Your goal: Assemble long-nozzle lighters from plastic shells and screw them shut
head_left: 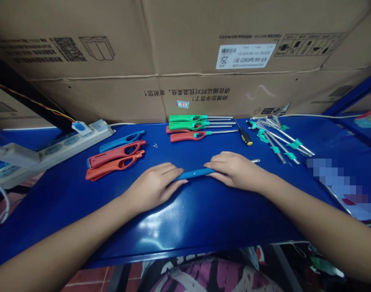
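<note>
Both my hands grip a blue long-reach lighter point(194, 174) above the middle of the blue table. My left hand point(156, 184) closes round its handle end. Fingers of my right hand point(232, 168) are wrapped round the other end, and a metal tube tip point(256, 161) pokes out beyond them. Beyond my left hand lie orange-red lighter handles point(115, 164) and a blue lighter handle point(121, 141). Past my hands, green lighters point(185, 118) and red lighters point(185, 137) with metal tubes lie side by side. A black and yellow screwdriver point(245, 136) rests near their tips.
Metal tubes with teal triggers point(290, 144) lie in a loose pile at the right. A white power strip point(56, 152) with plugs runs along the left. Tiny metal bits point(155, 145) lie mid-table. A large cardboard box point(112, 93) stands along the back. A blurred-out phone-like object point(344, 186) is at right.
</note>
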Tool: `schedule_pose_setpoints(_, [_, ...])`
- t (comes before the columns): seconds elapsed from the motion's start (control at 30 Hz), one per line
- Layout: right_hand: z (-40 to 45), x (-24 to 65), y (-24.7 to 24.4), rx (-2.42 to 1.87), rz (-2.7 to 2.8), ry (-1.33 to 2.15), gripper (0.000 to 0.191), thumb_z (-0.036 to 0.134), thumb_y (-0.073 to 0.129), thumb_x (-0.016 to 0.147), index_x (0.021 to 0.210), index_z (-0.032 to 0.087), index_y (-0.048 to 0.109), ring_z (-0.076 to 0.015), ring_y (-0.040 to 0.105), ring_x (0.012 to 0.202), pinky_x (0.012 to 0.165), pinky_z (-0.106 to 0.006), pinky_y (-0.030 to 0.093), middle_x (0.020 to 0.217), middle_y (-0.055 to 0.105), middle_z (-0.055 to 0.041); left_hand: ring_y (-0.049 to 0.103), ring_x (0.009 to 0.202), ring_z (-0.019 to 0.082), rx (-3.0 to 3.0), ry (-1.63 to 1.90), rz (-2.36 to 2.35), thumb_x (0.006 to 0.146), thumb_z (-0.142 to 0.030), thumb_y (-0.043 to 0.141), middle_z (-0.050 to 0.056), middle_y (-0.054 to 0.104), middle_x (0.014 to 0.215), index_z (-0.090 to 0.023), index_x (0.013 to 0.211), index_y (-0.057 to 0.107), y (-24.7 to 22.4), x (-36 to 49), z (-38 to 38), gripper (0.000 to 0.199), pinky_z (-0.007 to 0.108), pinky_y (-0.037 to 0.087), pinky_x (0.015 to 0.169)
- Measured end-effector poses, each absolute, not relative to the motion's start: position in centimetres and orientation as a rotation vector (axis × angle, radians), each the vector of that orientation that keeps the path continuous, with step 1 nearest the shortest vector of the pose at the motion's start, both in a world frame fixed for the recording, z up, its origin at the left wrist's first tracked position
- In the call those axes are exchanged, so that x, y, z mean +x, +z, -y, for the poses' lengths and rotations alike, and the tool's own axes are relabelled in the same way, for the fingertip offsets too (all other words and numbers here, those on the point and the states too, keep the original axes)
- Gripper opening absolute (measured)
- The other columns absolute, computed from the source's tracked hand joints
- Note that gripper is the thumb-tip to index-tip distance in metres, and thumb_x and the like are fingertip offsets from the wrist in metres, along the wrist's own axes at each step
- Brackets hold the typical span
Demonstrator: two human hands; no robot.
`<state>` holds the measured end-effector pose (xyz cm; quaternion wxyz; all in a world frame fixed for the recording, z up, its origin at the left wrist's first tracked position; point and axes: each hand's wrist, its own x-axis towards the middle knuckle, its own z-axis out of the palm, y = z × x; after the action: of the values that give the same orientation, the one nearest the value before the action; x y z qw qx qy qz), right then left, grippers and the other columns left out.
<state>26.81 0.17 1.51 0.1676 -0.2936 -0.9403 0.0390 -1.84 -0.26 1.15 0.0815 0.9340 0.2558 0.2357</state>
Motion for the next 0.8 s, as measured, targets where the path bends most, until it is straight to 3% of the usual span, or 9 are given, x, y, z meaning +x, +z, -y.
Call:
schedule_pose_setpoints(0.23, [0.3, 26.4, 2.3, -0.887, 2.677, 0.199, 0.032, 0.042, 0.053, 0.101, 0.112, 0.016, 0.070, -0.0214, 0.068, 0.088, 0.082, -0.035, 0.046, 0.097, 0.074, -0.0079, 0.064, 0.081, 0.021, 2.793, 0.728, -0.796, 0.101, -0.024, 0.053, 0.009, 0.070, 0.092, -0.012, 0.109, 0.065, 1.5, -1.7, 0.5, 0.019, 0.033, 0.054, 0.074])
schedule_pose_setpoints(0.37, [0.8, 25.8, 2.5, -1.091, 2.700, 0.175, 0.037, 0.042, 0.045, 0.104, 0.094, 0.016, 0.069, -0.0210, 0.069, 0.077, 0.077, -0.035, 0.044, 0.085, 0.074, -0.0069, 0.066, 0.092, 0.021, 2.723, 0.598, -0.869, 0.104, -0.029, 0.047, 0.010, 0.068, 0.104, -0.014, 0.120, 0.059, 1.5, -1.6, 0.2, 0.025, 0.033, 0.055, 0.082])
schedule_pose_setpoints(0.47, [1.2, 25.3, 2.7, -1.269, 2.733, 0.112, 0.041, 0.041, 0.041, 0.105, 0.085, 0.016, 0.066, -0.0220, 0.067, 0.069, 0.074, -0.037, 0.044, 0.077, 0.073, -0.0073, 0.067, 0.094, 0.022, 2.793, 0.551, -0.888, 0.102, -0.042, 0.051, 0.010, 0.067, 0.109, -0.016, 0.132, 0.053, 1.6, -1.6, 0.1, 0.040, 0.034, 0.056, 0.080])
schedule_pose_setpoints(0.53, [1.4, 25.2, 3.0, -1.274, 2.725, 0.193, 0.038, 0.039, 0.039, 0.106, 0.093, 0.016, 0.067, -0.0224, 0.069, 0.075, 0.075, -0.036, 0.045, 0.084, 0.074, -0.0074, 0.068, 0.091, 0.023, 2.875, 0.559, -0.888, 0.101, -0.048, 0.051, 0.009, 0.068, 0.104, -0.017, 0.131, 0.055, 1.6, -1.7, 0.0, 0.043, 0.034, 0.055, 0.078])
schedule_pose_setpoints(0.67, [1.7, 25.4, 3.3, -1.015, 2.693, 0.488, 0.038, 0.046, 0.045, 0.103, 0.128, 0.020, 0.059, -0.0207, 0.068, 0.097, 0.077, -0.032, 0.050, 0.117, 0.070, -0.0082, 0.067, 0.073, 0.020, 2.998, 0.616, -0.788, 0.103, -0.048, 0.047, 0.006, 0.070, 0.082, -0.016, 0.110, 0.067, 1.7, -1.9, 0.0, 0.039, 0.031, 0.051, 0.067])
schedule_pose_setpoints(0.8, [1.9, 25.2, 3.2, -0.890, 2.736, 0.449, 0.038, 0.040, 0.036, 0.107, 0.131, 0.020, 0.058, -0.0202, 0.068, 0.097, 0.078, -0.032, 0.051, 0.118, 0.068, -0.0081, 0.063, 0.058, 0.016, 3.012, 0.690, -0.722, 0.103, -0.044, 0.047, 0.003, 0.066, 0.066, -0.016, 0.095, 0.071, 1.3, -1.7, 0.4, 0.038, 0.028, 0.046, 0.057])
